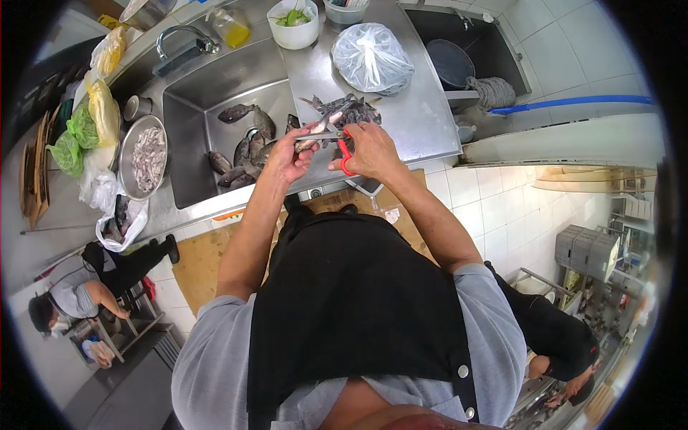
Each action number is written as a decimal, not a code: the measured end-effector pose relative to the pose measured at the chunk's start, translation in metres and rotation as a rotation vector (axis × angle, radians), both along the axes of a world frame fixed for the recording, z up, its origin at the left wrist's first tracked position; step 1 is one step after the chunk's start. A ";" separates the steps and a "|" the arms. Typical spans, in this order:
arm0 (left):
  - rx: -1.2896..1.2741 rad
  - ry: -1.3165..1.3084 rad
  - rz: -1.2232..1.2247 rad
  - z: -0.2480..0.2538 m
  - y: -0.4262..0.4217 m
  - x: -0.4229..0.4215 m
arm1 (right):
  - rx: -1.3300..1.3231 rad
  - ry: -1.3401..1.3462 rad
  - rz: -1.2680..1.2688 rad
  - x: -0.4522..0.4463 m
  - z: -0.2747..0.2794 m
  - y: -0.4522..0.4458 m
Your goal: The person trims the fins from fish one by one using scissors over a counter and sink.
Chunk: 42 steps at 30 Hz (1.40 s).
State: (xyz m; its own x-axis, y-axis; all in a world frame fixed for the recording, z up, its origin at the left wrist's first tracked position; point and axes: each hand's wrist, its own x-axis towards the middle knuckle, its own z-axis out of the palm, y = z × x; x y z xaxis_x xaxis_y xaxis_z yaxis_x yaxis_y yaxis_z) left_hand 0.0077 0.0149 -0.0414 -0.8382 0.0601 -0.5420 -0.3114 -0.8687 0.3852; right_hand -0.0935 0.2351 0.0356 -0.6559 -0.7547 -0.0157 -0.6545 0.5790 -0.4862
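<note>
My left hand (pixel 288 159) is closed around a small fish (pixel 308 144) at the front edge of the steel counter. In my right hand (pixel 374 152) are scissors with red handles (pixel 345 160); their blades reach left across the fish. Just beyond my hands lies a heap of dark fish or fish trimmings (pixel 352 113), too jumbled to tell apart. Several dark whole fish (pixel 247 147) lie in the sink (pixel 204 93) to the left.
Left of the sink stand a metal bowl of pale fish pieces (pixel 148 159) and a white bag with dark contents (pixel 123 222). A knotted plastic bag (pixel 373 61) and white tub (pixel 294 29) sit on the counter. Other people (pixel 79 287) work behind on both sides.
</note>
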 end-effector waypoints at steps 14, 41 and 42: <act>0.008 -0.139 0.025 -0.013 0.035 0.006 | 0.082 -0.145 0.034 0.004 -0.037 0.044; -0.496 -0.068 -0.241 -0.031 -0.012 -0.014 | 0.125 -0.213 -0.397 0.064 -0.075 -0.012; -0.490 -0.073 -0.269 -0.034 -0.013 -0.014 | 0.169 -0.234 -0.432 0.069 -0.071 -0.014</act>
State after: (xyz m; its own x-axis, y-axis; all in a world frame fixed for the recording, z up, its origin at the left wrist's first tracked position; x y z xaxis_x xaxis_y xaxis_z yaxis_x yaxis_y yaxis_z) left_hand -0.0065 0.0017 -0.0750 -0.7875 -0.0071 -0.6163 -0.5379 -0.4804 0.6928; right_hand -0.0241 0.2207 -0.0350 -0.8714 -0.3901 -0.2975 -0.2235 0.8555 -0.4671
